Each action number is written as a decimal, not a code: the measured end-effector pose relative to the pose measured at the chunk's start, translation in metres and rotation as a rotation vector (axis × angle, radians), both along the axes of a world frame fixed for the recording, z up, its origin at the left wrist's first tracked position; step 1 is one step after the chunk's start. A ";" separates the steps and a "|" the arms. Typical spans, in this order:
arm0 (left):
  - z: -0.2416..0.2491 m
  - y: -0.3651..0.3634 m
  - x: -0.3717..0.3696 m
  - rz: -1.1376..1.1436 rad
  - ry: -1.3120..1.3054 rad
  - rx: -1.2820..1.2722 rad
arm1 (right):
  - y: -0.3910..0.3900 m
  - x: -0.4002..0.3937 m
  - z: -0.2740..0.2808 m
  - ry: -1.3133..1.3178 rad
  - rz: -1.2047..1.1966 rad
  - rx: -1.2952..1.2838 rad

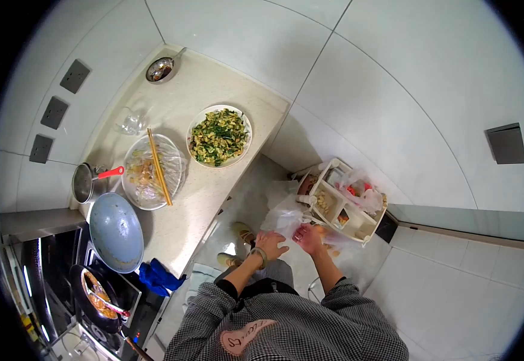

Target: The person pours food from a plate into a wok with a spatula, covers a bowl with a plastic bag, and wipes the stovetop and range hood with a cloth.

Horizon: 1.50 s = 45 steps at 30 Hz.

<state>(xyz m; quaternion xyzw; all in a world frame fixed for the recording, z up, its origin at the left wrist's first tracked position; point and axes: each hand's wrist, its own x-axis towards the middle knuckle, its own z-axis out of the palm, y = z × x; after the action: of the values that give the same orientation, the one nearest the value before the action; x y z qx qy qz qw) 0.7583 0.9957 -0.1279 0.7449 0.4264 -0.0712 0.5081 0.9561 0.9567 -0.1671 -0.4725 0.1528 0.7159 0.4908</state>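
Observation:
My left hand, with a bracelet at the wrist, is at the near edge of a translucent plastic bag; its fingers are apart and the thumb points to the right. Close by, my right hand has its fingers curled on the edge of that bag. Both hands are low, in front of my body. Beyond the right hand, a bag with pale orange items is partly hidden. A white divided storage rack stands against the wall, holding several foods and a plastic bag with red items.
On the counter at left are a plate of chopped greens and egg, a wrapped plate with chopsticks, a glass and a ladle. A blue-grey pan and a wok with food are by the stove.

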 end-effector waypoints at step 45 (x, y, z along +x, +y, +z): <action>0.242 -0.016 -0.185 1.273 -0.755 0.223 | 0.101 -0.170 0.269 -0.437 0.572 0.879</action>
<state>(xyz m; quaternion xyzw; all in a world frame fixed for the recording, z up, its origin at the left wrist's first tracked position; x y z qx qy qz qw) 0.5735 0.9793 0.1145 0.3751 0.5763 0.5409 0.4843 0.7858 1.0575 0.1022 -0.3836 -0.3987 0.7021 0.4482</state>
